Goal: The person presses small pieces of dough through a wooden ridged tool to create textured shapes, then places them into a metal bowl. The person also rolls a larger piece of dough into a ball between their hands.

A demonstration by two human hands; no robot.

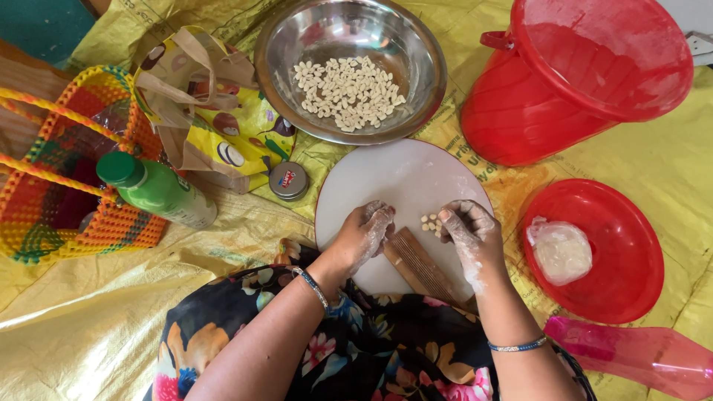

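Both floury hands rest on the round white board (405,186). The left hand (365,234) is curled loosely, and I cannot tell whether it holds anything. The right hand (466,226) bends its fingers beside a small cluster of shaped dough pieces (430,222) lying between the hands, just above the ridged wooden paddle (420,263). More pieces fill the steel bowl (349,93) beyond the board.

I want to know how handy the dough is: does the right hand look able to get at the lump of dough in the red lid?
Probably yes. The right hand rests at the white board's right edge, and the dough lump lies uncovered in the red lid just beside it, with nothing between them.
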